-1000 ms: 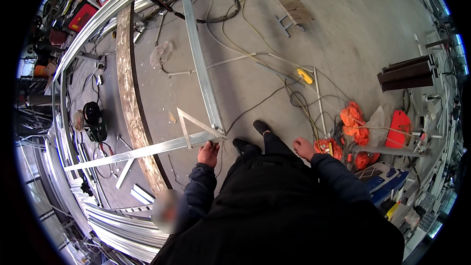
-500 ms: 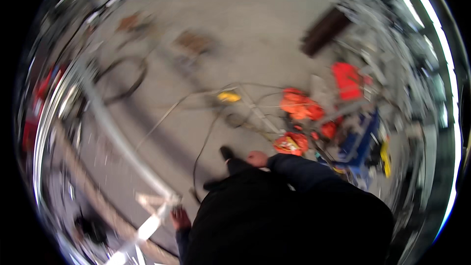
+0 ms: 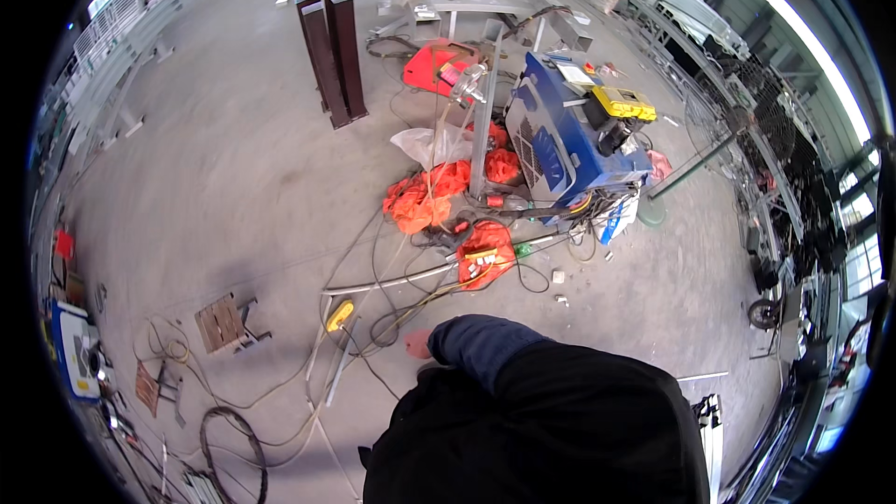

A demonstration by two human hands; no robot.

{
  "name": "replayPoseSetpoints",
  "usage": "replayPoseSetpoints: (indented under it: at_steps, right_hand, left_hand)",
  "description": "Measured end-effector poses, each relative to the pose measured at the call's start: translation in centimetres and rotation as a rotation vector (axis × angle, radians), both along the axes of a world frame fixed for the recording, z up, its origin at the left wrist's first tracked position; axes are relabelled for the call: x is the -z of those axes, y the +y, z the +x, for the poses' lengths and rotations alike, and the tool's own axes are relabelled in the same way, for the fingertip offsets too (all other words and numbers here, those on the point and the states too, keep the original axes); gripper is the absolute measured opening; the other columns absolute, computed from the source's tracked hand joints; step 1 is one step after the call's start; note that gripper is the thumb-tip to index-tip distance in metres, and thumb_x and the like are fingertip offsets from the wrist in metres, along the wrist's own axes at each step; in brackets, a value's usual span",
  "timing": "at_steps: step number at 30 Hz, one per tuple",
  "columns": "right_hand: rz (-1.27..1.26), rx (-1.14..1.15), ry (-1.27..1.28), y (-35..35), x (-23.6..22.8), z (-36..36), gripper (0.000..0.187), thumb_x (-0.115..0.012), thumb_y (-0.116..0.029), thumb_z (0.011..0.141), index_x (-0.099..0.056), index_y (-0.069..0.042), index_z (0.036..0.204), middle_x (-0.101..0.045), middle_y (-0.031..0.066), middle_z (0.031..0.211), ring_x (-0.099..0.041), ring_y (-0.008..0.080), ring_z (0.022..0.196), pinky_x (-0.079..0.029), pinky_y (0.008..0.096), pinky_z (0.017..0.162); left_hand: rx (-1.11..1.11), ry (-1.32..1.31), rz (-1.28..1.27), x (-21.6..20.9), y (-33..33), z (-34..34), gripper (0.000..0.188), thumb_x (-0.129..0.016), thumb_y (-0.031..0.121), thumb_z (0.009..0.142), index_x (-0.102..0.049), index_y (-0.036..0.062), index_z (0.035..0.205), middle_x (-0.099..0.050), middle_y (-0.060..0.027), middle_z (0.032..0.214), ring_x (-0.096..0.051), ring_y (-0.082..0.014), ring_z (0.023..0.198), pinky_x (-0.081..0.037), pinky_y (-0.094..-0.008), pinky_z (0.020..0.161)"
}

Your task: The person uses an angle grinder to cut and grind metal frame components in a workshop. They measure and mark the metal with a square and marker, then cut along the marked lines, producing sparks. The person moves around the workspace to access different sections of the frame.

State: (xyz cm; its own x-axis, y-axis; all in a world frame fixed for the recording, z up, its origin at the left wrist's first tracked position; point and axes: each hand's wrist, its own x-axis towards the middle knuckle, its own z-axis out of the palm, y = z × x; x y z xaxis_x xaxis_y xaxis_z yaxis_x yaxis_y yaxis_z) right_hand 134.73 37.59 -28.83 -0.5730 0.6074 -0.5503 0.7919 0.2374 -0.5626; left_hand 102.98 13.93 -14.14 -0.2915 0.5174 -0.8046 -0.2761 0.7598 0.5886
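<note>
My right hand [image 3: 418, 343] shows just past the cuff of a navy sleeve, low over the concrete floor. Its fingers are too indistinct to make out, and nothing is visible in it. Nearest to it are several cables on the floor and a yellow power strip or control box [image 3: 340, 315] to its left. An orange cloth [image 3: 485, 255] with a small yellow item on it lies farther off to its right. My left hand is out of view, hidden by my dark jacket or beyond the picture's edge.
A blue machine [image 3: 597, 163] stands ahead on the right, with a yellow toolbox [image 3: 627, 103] on top. Dark red steel beams [image 3: 336, 61] stand upright farther away. A wooden-topped stool [image 3: 222, 322], a coiled black hose [image 3: 233, 453] and more cables lie on the left.
My view has swung to the right, bringing the blue machine nearer the middle. My left hand, earlier at a pale metal frame, has left the view. My right hand remains beside my body.
</note>
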Motion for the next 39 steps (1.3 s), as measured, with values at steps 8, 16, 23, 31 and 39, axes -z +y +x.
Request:
replayPoseSetpoints:
  at_steps: [8, 16, 23, 31, 39]
  right_hand:
    - [-0.032, 0.316, -0.117, 1.0, 0.2, -3.1, 0.030, -0.058, -0.026, 0.093, -0.078, -0.006, 0.104, -0.075, 0.0223, 0.108, -0.070, 0.0433, 0.104, -0.055, 0.0521, 0.092]
    - [-0.193, 0.292, -0.100, 1.0, -5.4, -18.0, 0.052, -0.056, -0.049, 0.101, -0.076, -0.003, 0.087, -0.070, 0.0158, 0.073, -0.070, 0.0300, 0.069, -0.055, 0.0463, 0.072]
    - [0.012, -0.147, -0.073, 3.8, -1.3, -33.0, 0.028, -0.064, -0.025, 0.088, -0.075, 0.001, 0.089, -0.074, 0.0177, 0.080, -0.074, 0.0299, 0.075, -0.058, 0.0427, 0.071]
    - [-0.379, 0.440, 0.046, 12.7, -5.7, -55.9, 0.019, -0.066, 0.004, 0.082, -0.069, 0.001, 0.101, -0.068, 0.0140, 0.075, -0.063, 0.0223, 0.055, -0.050, 0.0379, 0.049]
    - [-0.030, -0.140, -0.184, 32.3, 3.4, -80.4, 0.018, -0.067, 0.002, 0.077, -0.076, -0.003, 0.091, -0.074, 0.0209, 0.086, -0.074, 0.0365, 0.084, -0.057, 0.0474, 0.075]
  left_hand:
    - [0.159, 0.069, -0.067, 0.4, 1.7, -8.8, 0.028, -0.063, 0.026, 0.099, -0.069, 0.0069, 0.119, -0.071, -0.0109, 0.113, -0.066, -0.0310, 0.106, -0.051, -0.0484, 0.097]
    - [-0.058, 0.139, -0.217, -2.5, -15.7, -29.6, 0.027, -0.064, 0.025, 0.098, -0.070, 0.0069, 0.117, -0.072, -0.0113, 0.110, -0.066, -0.0301, 0.102, -0.051, -0.0475, 0.093]
    - [-0.288, 0.054, -0.372, -4.3, -28.3, -41.5, 0.027, -0.065, 0.025, 0.096, -0.071, 0.0069, 0.115, -0.072, -0.0116, 0.107, -0.067, -0.0294, 0.099, -0.052, -0.0467, 0.090]
    - [-0.464, -0.055, -0.371, -3.0, -26.9, -49.3, 0.027, -0.066, 0.025, 0.095, -0.072, 0.0069, 0.113, -0.073, -0.0120, 0.103, -0.067, -0.0285, 0.095, -0.052, -0.0458, 0.087]
    - [-0.637, -0.081, -0.288, -2.6, -16.0, -60.7, 0.026, -0.067, 0.025, 0.093, -0.073, 0.0069, 0.112, -0.074, -0.0123, 0.099, -0.068, -0.0276, 0.091, -0.053, -0.0449, 0.084]
